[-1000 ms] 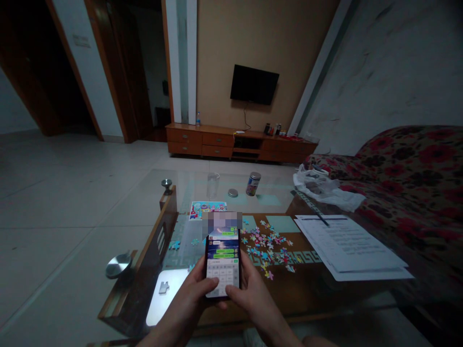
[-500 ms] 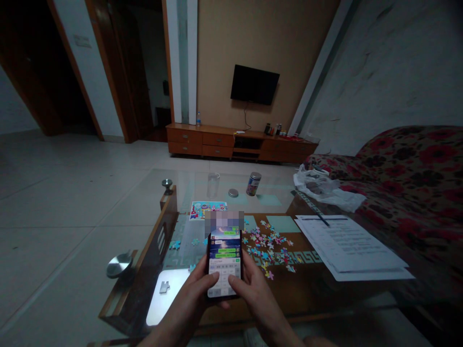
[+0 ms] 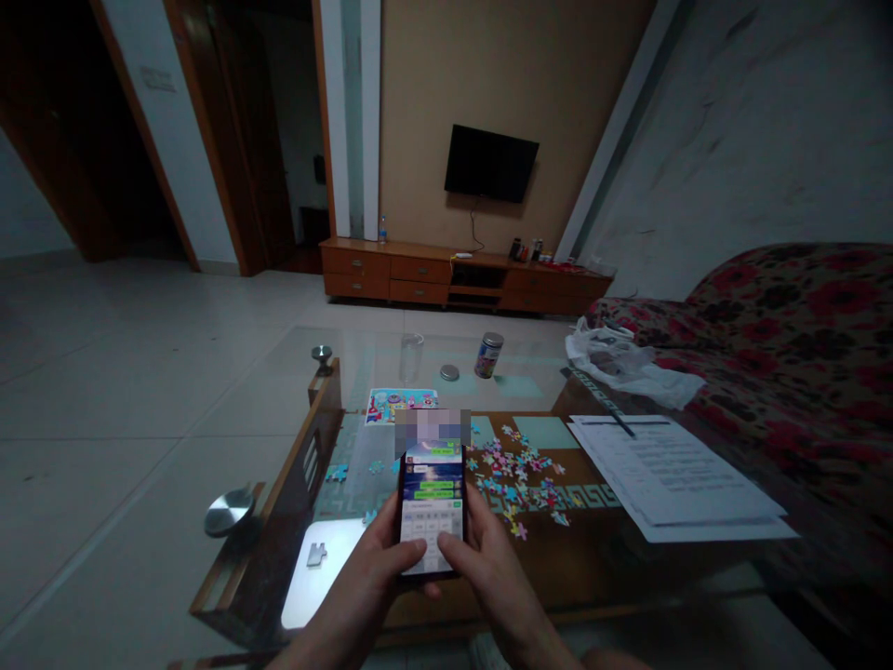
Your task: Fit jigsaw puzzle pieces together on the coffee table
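A smartphone (image 3: 433,507) is held upright between both my hands above the glass table (image 3: 488,582). My left hand (image 3: 383,563) is closed round its left side, with the thumb over the on-screen keyboard. My right hand (image 3: 481,554) grips the right side, its thumb also on the keyboard. A chat with green bubbles fills the lit screen; its top is blurred out. Behind the phone and to its right lie scattered jigsaw pieces (image 3: 516,470). A colourful picture sheet (image 3: 401,405) lies beyond the phone, partly covered by it.
A white board (image 3: 321,582) with one grey puzzle piece lies at left. Farther back stand a clear jar (image 3: 411,355), a loose lid (image 3: 449,372) and a printed can (image 3: 489,355). Papers with a pen (image 3: 676,475) and a plastic bag (image 3: 628,368) are at right, near the sofa (image 3: 802,326).
My thumbs have shifted slightly over the keyboard, the left one a little lower. The phone, hands and table things otherwise stay where they were.
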`<state>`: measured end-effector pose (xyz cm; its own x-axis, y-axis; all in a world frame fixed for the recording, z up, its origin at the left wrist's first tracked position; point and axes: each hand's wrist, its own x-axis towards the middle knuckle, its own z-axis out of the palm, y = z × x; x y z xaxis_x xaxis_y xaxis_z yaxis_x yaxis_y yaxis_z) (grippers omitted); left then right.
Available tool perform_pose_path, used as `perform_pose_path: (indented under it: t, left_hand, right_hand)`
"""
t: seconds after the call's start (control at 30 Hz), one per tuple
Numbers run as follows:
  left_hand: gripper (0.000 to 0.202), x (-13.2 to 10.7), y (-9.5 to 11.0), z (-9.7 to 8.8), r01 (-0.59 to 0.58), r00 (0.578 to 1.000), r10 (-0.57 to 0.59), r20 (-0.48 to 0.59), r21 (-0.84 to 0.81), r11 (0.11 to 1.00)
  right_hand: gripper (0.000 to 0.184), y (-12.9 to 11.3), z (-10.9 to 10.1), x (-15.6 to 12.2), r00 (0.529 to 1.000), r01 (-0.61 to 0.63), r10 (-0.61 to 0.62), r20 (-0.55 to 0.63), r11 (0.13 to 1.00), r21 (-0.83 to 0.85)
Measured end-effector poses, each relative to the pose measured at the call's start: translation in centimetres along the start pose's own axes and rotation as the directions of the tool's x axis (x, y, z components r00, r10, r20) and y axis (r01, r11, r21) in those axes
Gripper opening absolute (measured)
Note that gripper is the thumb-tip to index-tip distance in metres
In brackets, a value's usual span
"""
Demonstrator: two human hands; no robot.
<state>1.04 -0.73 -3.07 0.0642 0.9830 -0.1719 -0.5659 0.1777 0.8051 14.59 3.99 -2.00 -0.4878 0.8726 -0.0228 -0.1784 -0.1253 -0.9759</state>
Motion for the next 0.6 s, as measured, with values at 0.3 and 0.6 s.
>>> perform_pose_path:
  t: [0.3,0.6]
  left_hand:
    - [0.059,-0.1,-0.2,-0.1,0.019,1.0,-0.019,0.0,-0.01,1.0]
    - [0.057,0.0,-0.3,-0.2,0.02,0.999,-0.019,-0.038,0.021,1.0]
  right_hand:
    - [0.045,0.7,0.3,0.2,0.994,-0.011,0.003,-0.114,0.998,-0.064]
    - [0.065,0.4,0.3,0.1,0.999,-0.028,0.027,-0.035,0.999,-0.018]
